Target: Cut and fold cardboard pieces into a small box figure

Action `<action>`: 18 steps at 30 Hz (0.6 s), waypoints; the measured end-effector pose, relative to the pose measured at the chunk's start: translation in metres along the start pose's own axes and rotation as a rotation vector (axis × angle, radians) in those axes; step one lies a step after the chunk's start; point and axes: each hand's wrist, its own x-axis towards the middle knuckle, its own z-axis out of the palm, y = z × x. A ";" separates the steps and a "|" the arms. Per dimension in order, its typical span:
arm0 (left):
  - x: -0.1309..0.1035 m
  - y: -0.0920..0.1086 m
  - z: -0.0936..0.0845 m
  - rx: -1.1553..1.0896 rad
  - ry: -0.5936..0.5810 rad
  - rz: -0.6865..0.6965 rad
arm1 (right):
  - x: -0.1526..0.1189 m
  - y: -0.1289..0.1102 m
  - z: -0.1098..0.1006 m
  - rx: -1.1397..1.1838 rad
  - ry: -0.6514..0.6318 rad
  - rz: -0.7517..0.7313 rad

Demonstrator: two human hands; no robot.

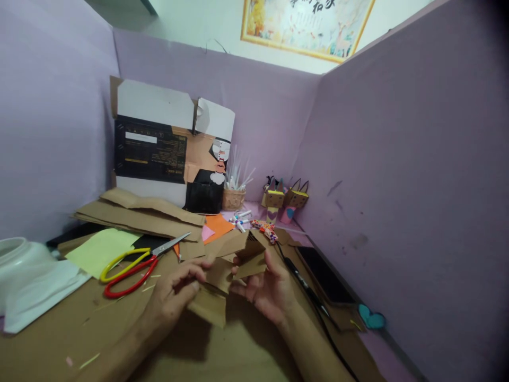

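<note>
My left hand (177,292) pinches a folded piece of brown cardboard (218,276) between thumb and fingers, above the middle of the cardboard-covered table (238,353). A lower flap of that piece hangs toward me. On the right, my right hand (268,289) has its thumb and fingers on another folded cardboard part (252,262), close against the first one. Whether the two parts are joined cannot be made out. Scissors (153,260) with one yellow and one red handle lie with blades apart, left of my hands.
Yellow-green paper (101,249) and a white container (24,265) lie left. Behind stand a flattened box (151,151), a straw basket (234,199) and small cardboard figures (274,199). A black corded pen-like tool (302,281) and dark phone-like slab (326,276) lie right.
</note>
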 end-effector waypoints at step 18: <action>0.014 -0.012 0.002 0.067 0.380 -0.153 | -0.001 -0.006 -0.001 -0.007 0.129 -0.019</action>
